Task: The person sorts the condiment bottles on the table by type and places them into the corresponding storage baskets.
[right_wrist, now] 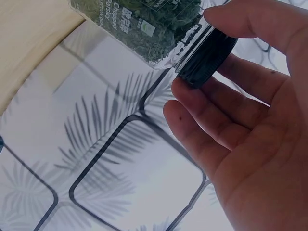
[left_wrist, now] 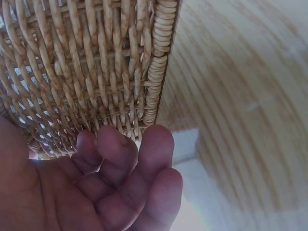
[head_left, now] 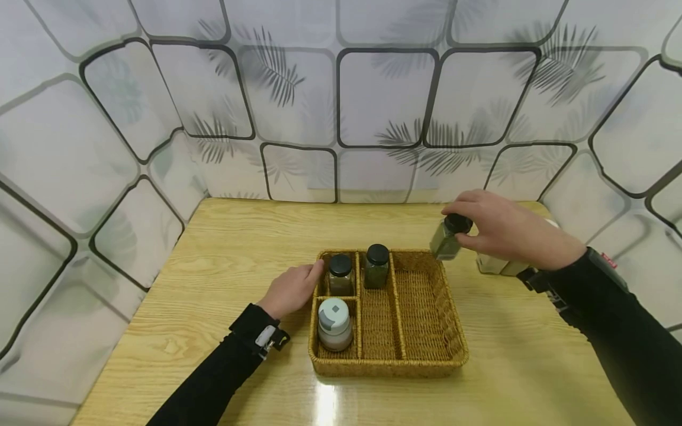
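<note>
My right hand [head_left: 506, 231] grips a clear spice jar [head_left: 444, 241] by its black lid [right_wrist: 207, 60], fingertips and thumb round the lid. Dried green flakes fill the jar, and its label reads Chopped Parsley. It hangs tilted by the back right corner of a wicker basket [head_left: 383, 363]. My left hand [head_left: 290, 290] holds that basket's left side near the back, thumb at the rim and curled fingers [left_wrist: 156, 149] against the outer wall. Inside stand a black-lidded jar [head_left: 341, 278] back left, another with green contents [head_left: 376, 269] in the middle section, and a pale-lidded jar [head_left: 335, 328] front left.
Pale containers [head_left: 492, 264] stand on the wooden table [head_left: 224, 248] to the right of the basket, partly hidden by my right hand and wrist. Dividers [head_left: 398, 313] split the basket into sections. A patterned curtain [head_left: 383, 100] encloses the table's back and sides.
</note>
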The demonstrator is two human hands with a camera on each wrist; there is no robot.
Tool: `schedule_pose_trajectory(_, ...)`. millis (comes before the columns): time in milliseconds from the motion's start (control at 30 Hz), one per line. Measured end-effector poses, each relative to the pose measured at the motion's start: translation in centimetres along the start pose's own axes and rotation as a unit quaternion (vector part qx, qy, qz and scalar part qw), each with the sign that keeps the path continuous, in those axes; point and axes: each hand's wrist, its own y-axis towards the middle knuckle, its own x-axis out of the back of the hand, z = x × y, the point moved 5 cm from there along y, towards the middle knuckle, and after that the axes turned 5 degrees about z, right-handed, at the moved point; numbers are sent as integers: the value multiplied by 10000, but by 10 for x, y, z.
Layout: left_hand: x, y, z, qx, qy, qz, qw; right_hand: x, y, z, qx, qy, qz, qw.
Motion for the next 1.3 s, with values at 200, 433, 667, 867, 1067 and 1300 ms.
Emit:
schedule_pose_trajectory(200,0,0,1,-10,-21,-13,10000,3,1,17,242,-3,-25,9997)
schedule_pose_trajectory(433,-1,1,2,-32,-31,2,10000,5,4,36,360,53,91,9993)
schedule_pose_trajectory(667,0,0,2,-16,-18,-25,10000,2,14,58,702,-107,-19,9975)
schedule_pose_trajectory(867,-1,-1,2,-19,-53,8,10000,0,22,76,996,-59,-119,9949)
schedule_pose_trajectory(1067,0,-1,2,16,-70,-16,10000,-3,29,93,1288,-26,-245,9914)
schedule_pose_trajectory(1300,-1,0,0,-19,-3,-70,10000,-11,32,104,1417,44,-131,9898)
